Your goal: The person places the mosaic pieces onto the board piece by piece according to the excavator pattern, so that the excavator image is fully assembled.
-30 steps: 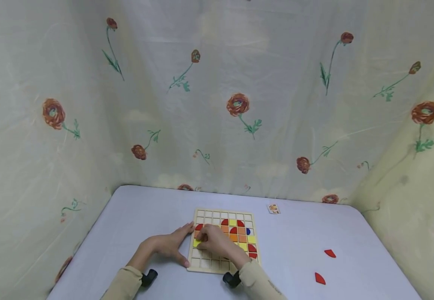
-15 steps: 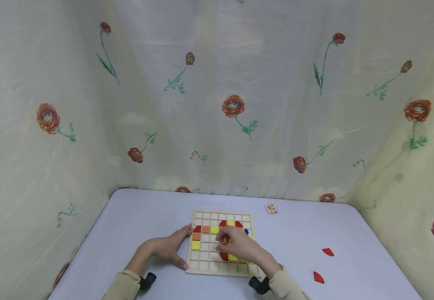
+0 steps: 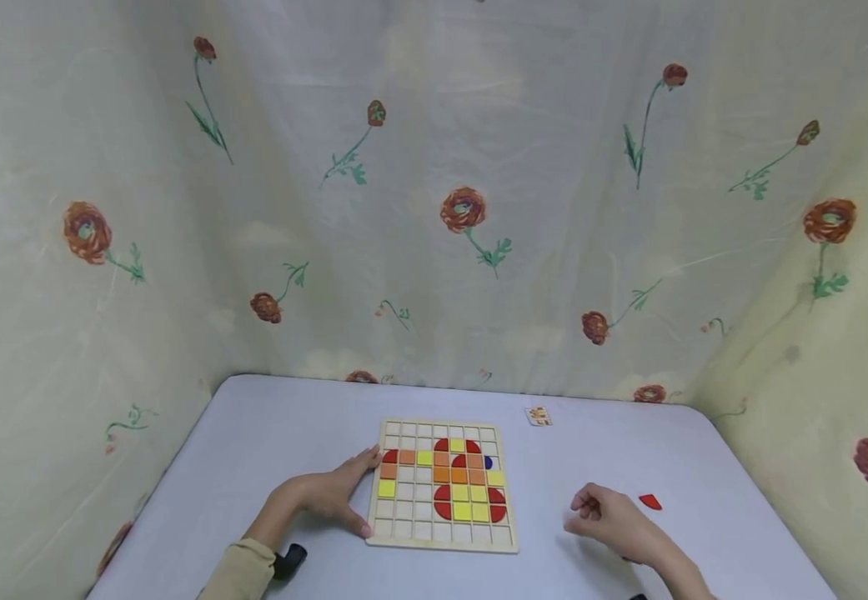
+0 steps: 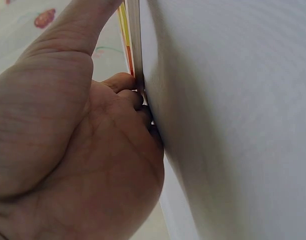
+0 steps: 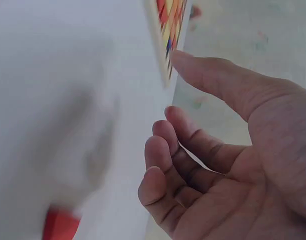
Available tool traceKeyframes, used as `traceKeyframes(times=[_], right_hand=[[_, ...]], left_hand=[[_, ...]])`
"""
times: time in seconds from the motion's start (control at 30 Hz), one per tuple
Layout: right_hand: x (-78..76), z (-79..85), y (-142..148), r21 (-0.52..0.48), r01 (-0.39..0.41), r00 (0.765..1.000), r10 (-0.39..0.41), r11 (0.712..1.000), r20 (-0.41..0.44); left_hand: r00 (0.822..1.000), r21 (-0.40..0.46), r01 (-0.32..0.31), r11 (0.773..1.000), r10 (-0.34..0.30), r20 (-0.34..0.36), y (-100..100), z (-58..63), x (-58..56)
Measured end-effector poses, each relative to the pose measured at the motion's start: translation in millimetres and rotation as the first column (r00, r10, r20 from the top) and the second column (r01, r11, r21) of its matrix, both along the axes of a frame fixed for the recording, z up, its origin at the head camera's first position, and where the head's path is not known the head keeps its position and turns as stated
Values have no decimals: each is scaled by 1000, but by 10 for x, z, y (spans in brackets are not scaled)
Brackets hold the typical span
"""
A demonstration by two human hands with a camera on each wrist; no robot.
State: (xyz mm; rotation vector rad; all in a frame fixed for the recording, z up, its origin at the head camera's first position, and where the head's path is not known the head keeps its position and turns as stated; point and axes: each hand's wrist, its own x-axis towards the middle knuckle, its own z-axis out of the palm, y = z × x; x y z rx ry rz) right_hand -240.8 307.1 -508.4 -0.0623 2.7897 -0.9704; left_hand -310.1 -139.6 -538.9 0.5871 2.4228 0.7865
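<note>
A wooden grid board [image 3: 444, 547] lies on the table with red, orange and yellow pieces and a dark blue one [image 3: 489, 462] in its cells. My left hand [image 3: 328, 492] rests along the board's left edge, thumb at the near corner and fingers farther up; its fingertips [image 4: 122, 80] touch the edge in the left wrist view. Right of the board, my right hand [image 3: 614, 521] is over the table, fingers loosely bent, thumb apart, holding nothing. Just beyond it lies a red quarter-round piece [image 3: 651, 502]. Low in the right wrist view, a red piece [image 5: 60, 225] shows on the table.
A small printed card [image 3: 539, 416] lies behind the board, near the back of the white table [image 3: 291, 417]. A floral curtain [image 3: 403, 250] hangs around the back and sides.
My right hand has moved from over the board's left side rightward off it, to beside the loose red pieces, uncovering the board. My left hand stays at the edge.
</note>
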Motion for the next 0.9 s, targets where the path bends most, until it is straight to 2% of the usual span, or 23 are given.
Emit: traceKeyframes(times=[0.2,0.37,0.6,0.9], right_hand=[[-31,-132,649,101,115,985,-100,988,-143],[-146,-277,1036,164,142,958,-94,976,-271],[-259,-366,1213,190,141,968,-95,972,-230],[-260,-306,1128,161,172,973,-142,972,-183]], left_hand=[[1000,-7,-7,1000,7,-3,-10,-27,-13],[1000,-2,-10,1000,10,6,5,-18,-7],[1000,39,21,999,-21,2,5,22,9],[1000,31,12,999,-12,9,2,30,18]])
